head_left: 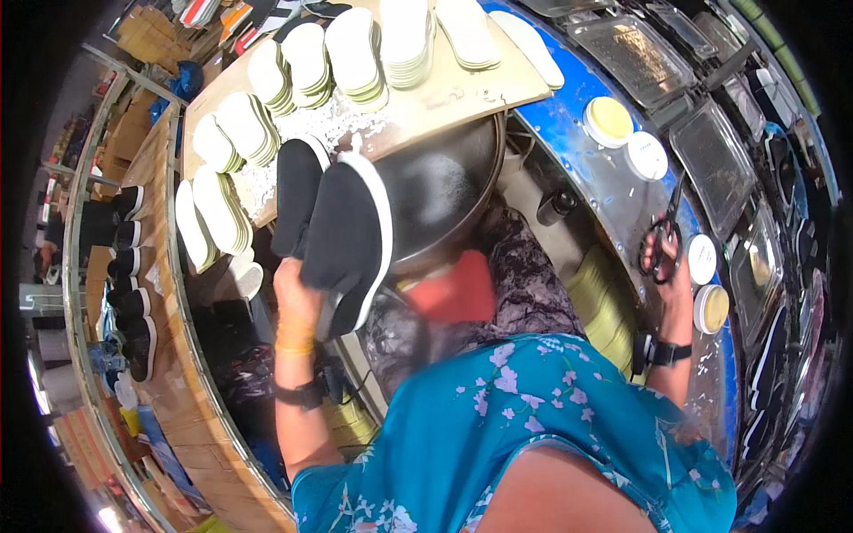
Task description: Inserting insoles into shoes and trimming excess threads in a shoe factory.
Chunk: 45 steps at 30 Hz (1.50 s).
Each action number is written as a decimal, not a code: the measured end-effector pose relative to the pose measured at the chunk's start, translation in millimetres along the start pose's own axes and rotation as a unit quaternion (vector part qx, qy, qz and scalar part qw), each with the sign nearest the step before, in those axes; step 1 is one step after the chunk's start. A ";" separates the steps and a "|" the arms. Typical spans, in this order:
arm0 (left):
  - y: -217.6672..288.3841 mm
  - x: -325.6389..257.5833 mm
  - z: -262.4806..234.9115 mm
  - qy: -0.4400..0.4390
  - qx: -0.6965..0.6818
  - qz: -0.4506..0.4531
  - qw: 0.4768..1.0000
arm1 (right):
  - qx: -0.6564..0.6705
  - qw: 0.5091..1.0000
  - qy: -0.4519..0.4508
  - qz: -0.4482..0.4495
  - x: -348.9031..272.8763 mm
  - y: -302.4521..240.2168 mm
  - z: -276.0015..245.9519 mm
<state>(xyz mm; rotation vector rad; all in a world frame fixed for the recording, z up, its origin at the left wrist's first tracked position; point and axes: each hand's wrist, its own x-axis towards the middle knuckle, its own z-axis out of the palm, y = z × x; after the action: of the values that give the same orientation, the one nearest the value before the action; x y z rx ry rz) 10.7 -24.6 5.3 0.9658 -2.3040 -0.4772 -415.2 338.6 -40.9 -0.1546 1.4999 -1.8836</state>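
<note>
My left hand (297,293) grips a pair of black knit shoes with white soles. The nearer shoe (345,226) is tilted and hides much of the other shoe (298,182) behind it. Off to the right, my right hand (665,258) is closed round the black handles of a pair of scissors (662,244), the blades directed away from me over the blue-edged metal table. A round white tub (702,258) stands just beside that hand. Past the shoes, stacks of cream insoles (355,58) rest on a wooden board (444,102).
Below the board sits a dark, wide basin (444,178). The blue-edged metal table (613,191) curves down the right, carrying several tubs, including a yellow-topped one (609,120). Beyond it are racked trays (711,160). Finished-looking black shoes (133,302) line a wooden shelf at left.
</note>
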 end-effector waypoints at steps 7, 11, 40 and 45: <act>18.7 -23.3 -57.6 -0.175 -0.033 -0.040 0.983 | -0.342 0.859 -0.370 -0.097 20.4 11.2 195.6; 25.9 -34.3 -68.3 -0.239 -0.018 -0.042 0.970 | -0.389 0.762 -0.469 -0.222 17.7 16.4 259.5; -40.6 -67.5 -27.8 -0.087 -0.490 -0.299 0.814 | -0.539 0.674 -0.473 -0.174 -15.6 51.7 243.1; -18.1 -73.3 -9.5 -0.035 -0.750 -0.271 0.602 | -0.527 0.655 -0.445 -0.309 -24.5 53.7 276.4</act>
<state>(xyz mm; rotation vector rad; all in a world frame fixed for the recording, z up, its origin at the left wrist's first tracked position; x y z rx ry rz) 67.5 16.1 -24.8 0.5786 -0.7651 -2.1794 -234.4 126.8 7.3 -2.0055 1.6128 -0.7010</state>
